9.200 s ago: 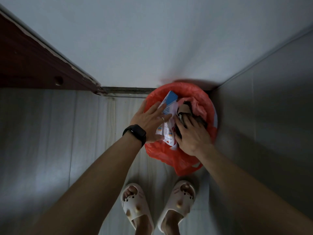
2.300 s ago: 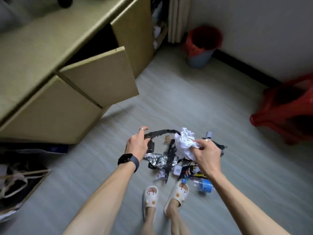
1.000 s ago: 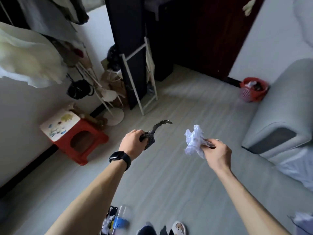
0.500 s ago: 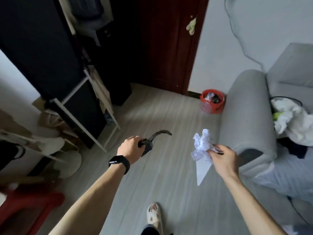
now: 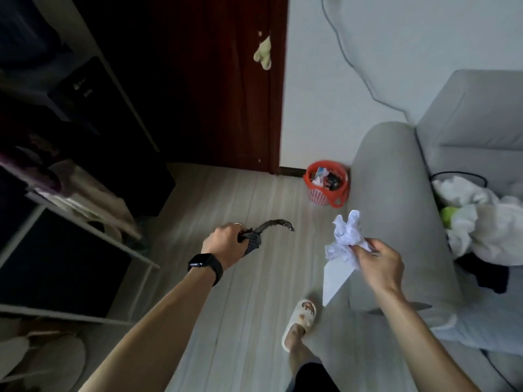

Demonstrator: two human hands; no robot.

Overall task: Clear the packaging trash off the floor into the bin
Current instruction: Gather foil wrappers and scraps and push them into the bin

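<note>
The bin (image 5: pixel 326 195), a small basket lined with a red bag and holding packaging, stands on the floor ahead, between the dark door and the sofa arm. My left hand (image 5: pixel 226 244) is closed around a dark crumpled wrapper strip (image 5: pixel 268 227) that curls out to the right. My right hand (image 5: pixel 380 263) pinches a crumpled white paper wad (image 5: pixel 346 239), with a flat white sheet (image 5: pixel 335 278) hanging below it. Both hands are held in the air, well short of the bin.
A grey sofa (image 5: pixel 396 207) with white laundry (image 5: pixel 486 222) on it runs along the right. A dark cabinet and white rack (image 5: pixel 85 227) line the left. A dark red door (image 5: pixel 226 94) stands behind. My slippered foot (image 5: pixel 301 318) steps on pale plank floor.
I picked up the wrapper and the paper from the pile, turned and walked. The bin has grown nearer and larger in view over the last second. Both hands keep their hold.
</note>
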